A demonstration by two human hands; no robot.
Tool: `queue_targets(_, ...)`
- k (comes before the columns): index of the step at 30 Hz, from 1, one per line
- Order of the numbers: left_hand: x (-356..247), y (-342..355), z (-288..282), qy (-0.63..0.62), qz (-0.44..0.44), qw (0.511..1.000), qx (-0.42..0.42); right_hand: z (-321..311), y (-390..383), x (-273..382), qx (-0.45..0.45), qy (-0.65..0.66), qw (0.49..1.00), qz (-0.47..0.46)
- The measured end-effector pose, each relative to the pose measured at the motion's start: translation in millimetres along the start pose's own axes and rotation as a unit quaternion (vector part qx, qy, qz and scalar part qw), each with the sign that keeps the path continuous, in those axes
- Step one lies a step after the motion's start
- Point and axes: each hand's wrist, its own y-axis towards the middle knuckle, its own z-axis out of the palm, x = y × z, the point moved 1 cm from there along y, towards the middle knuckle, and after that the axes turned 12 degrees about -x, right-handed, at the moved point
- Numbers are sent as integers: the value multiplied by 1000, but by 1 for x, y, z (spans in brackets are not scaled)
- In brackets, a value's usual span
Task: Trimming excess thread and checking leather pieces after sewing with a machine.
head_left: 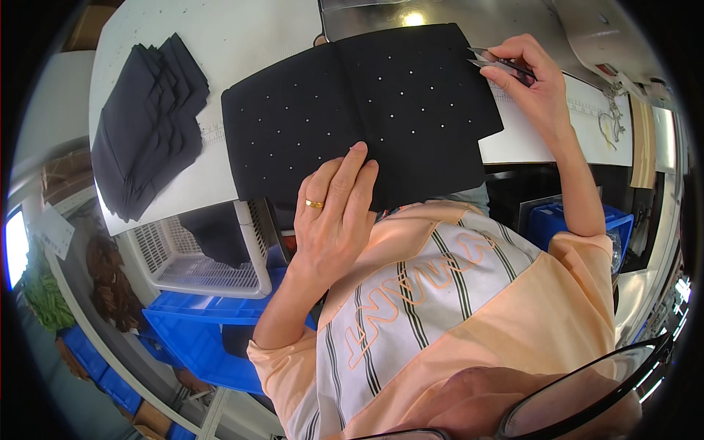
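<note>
A wide black fabric panel point(433, 161), dotted with small white marks in spaced rows, is spread over a white tabletop point(176, 18), its near edge carried past the table's edge toward the body. A faint crease or seam is shown down its middle, and a notch is cut into its right-hand corner.

The left hand point(334, 227), with a plain gold-coloured ring point(314, 204) worn on one finger, is laid back-up on the near middle of the panel, its fingers stretched forward and only slightly parted. The thumb is hidden, so whether the cloth is pinched cannot be told. By the right hand point(539, 84) a small two-pointed silver tool with a dark handle point(524, 73) is gripped between thumb and fingers — its tips held apart at the panel's far right edge; whether the cloth is touched cannot be told.

To the left, a fanned stack of dark grey fabric pieces point(139, 132) is laid on the tabletop, well apart from the panel. Below the table's edge, a dark cloth point(220, 235) is draped in a white slatted plastic basket point(257, 249), beneath which an open blue plastic crate point(202, 345) is placed. Another blue plastic container point(546, 224) is seen beyond the right elbow.
</note>
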Motion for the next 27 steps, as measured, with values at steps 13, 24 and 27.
queue_targets(13,20,33,-29,-52,-72,995,44,3,5,0,-1,36,999,-3)
queue_targets(24,47,-3,-149,-431,-552,680,-216,-1,-6,-1,2,80,997,-8)
queue_targets(27,46,-18,-162,-433,-551,673,-238,-1,-6,-6,10,70,997,-34)
